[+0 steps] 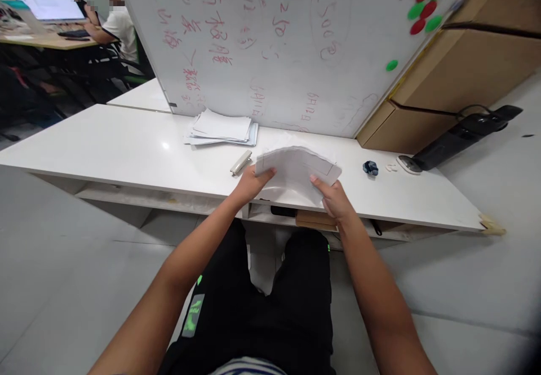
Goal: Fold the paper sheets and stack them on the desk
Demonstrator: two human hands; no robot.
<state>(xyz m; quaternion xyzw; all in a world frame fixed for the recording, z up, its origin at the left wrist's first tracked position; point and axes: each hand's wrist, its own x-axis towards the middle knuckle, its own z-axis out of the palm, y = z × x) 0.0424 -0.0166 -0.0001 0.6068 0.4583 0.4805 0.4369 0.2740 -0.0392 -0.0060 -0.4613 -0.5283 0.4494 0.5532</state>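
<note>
A bundle of white paper sheets (296, 168) is held just above the near edge of the white table (105, 144). My left hand (252, 183) grips its left side with the thumb on top. At the bundle's right lower corner my right hand (333, 197) holds it, thumb pressed on the sheets. The sheets fan slightly at their far edge. A silver stapler (240, 163) lies on the table just left of my left hand. Farther back, a second pile of papers (222, 128) rests against the foot of the whiteboard.
A whiteboard (287, 43) with red writing and coloured magnets stands behind the table. A small dark blue object (371, 167) and a black device with a cable (460, 133) sit at the right. A seated person (116, 26) works at a desk far left.
</note>
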